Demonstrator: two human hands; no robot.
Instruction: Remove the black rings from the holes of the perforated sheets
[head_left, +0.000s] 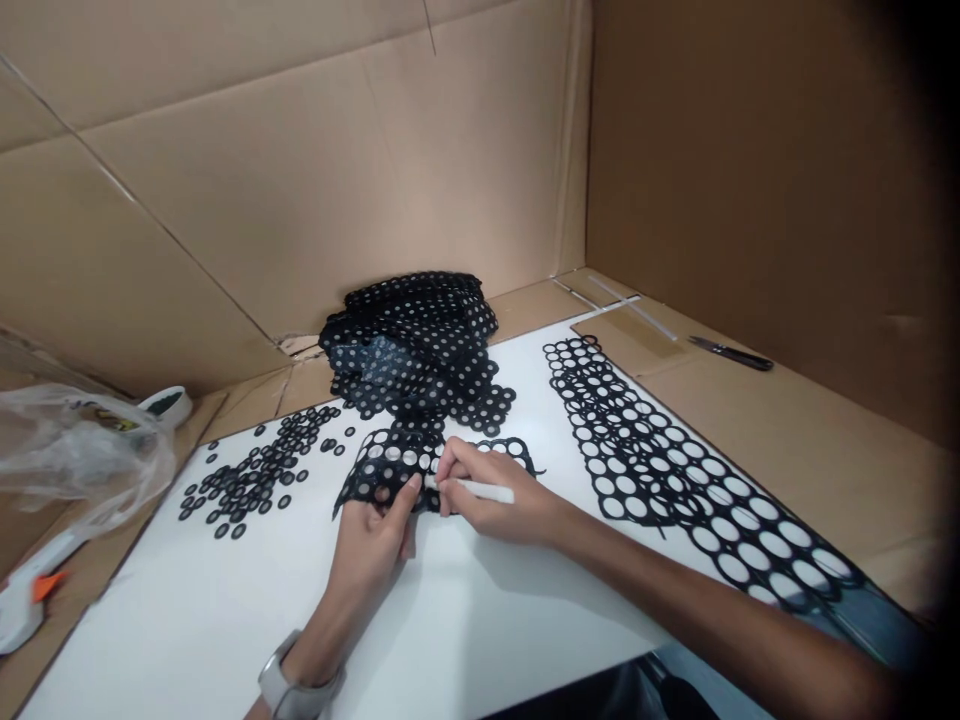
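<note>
My left hand (pixel 375 530), with a watch (pixel 296 680) on its wrist, pinches the front edge of a black sheet (pixel 375 470) patterned with round holes and discs. My right hand (pixel 491 492) is closed around a slim white pen-like tool (pixel 487 491). Its tip meets the sheet close to my left thumb, but the exact contact is hidden by my fingers. On the right part of this sheet the holes are open and white shows through. Behind my hands the sheet appears to run back to a folded black heap (pixel 412 340) with small holes.
Many loose black rings (pixel 262 470) lie to the left. A strip of black lattice (pixel 637 450) with large holes stretches along the right edge of the white board (pixel 187 620). Thread snips (pixel 731 353), a plastic bag (pixel 82 450), a tape roll (pixel 169 405) and a white-and-orange tool (pixel 34 595) lie around it. Cardboard walls (pixel 337 180) enclose the back.
</note>
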